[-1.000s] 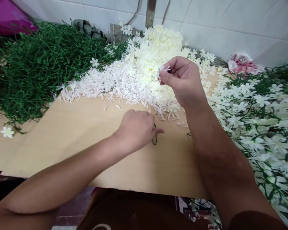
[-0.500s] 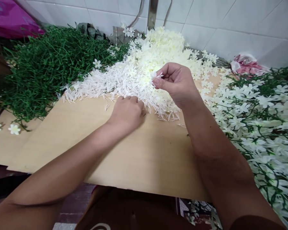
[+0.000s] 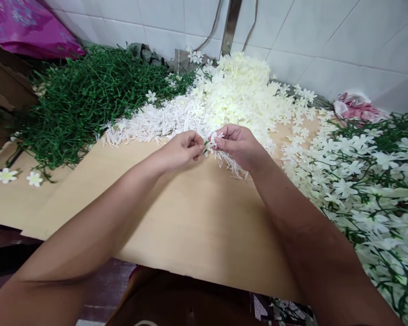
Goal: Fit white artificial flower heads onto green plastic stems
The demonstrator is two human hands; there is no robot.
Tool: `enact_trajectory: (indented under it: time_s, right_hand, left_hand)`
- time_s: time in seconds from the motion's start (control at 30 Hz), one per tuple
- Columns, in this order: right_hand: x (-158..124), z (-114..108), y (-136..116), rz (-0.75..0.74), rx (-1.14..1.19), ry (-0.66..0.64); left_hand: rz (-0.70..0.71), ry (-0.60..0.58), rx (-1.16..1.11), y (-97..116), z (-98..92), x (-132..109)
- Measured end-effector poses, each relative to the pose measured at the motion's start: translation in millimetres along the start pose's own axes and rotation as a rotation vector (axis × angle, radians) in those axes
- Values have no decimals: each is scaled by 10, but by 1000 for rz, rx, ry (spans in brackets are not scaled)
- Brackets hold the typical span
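My right hand (image 3: 240, 144) pinches a small white artificial flower (image 3: 215, 139) between thumb and fingertips. Close against it, my left hand (image 3: 187, 149) is closed on a thin green artificial stem (image 3: 206, 144), mostly hidden by the fingers. The fingertips of both hands nearly meet over the front of the pile. Just behind them lie a heap of thin white plastic pieces (image 3: 153, 121) and a taller heap of pale yellow-white flower heads (image 3: 240, 95). Whether stem and flower are joined I cannot tell.
Green artificial stems (image 3: 98, 95) are piled at the left. Assembled white flowers on stems (image 3: 367, 190) cover the right side. The cardboard surface (image 3: 197, 217) lies under my forearms, near a tiled wall (image 3: 326, 59). A magenta bag (image 3: 30, 27) sits at the far left.
My left hand has lifted off the board and now holds the green stem. My right hand has come down and left with the flower, bringing the hands together.
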State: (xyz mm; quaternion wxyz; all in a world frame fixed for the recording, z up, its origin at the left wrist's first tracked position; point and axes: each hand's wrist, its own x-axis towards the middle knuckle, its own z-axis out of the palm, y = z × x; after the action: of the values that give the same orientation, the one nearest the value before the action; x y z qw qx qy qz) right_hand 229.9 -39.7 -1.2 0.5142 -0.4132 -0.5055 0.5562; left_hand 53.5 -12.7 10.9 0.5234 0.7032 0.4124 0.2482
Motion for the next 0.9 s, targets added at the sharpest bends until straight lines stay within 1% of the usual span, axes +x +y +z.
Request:
enact_trajectory:
  time_s: [0.03,0.1,0.17,0.23,0.4,0.53,0.63,0.7,0.83,0.9]
  right_hand:
    - [0,20,22,19,30,0]
    - [-2,56,54,46,93,4]
    - [-5,83,73,68,142,4]
    - [-5,100,89,84,169,9]
    - [20,120,165,76,183,73]
    - [41,132,240,64,168,140]
    - [45,141,282,37,111,144]
    - [47,150,304,-8,61,157]
    - [50,176,324,-144,-58,234]
    - [45,183,322,-205,-103,239]
  left_hand:
    - [-33,-3,-158,4,-37,14]
    - [-94,9,-384,-4,-74,41]
    - [-138,31,-516,-41,-67,68]
    - [-177,38,-585,-96,-31,96]
    - [-211,48,-612,-191,53,141]
    - [-243,54,-617,-163,72,131]
    - [-256,51,-619,-133,79,112]
    - [-253,55,-616,-122,84,103]
    - [-251,67,-628,-106,89,93]
    - [-248,71,-628,-104,87,92]
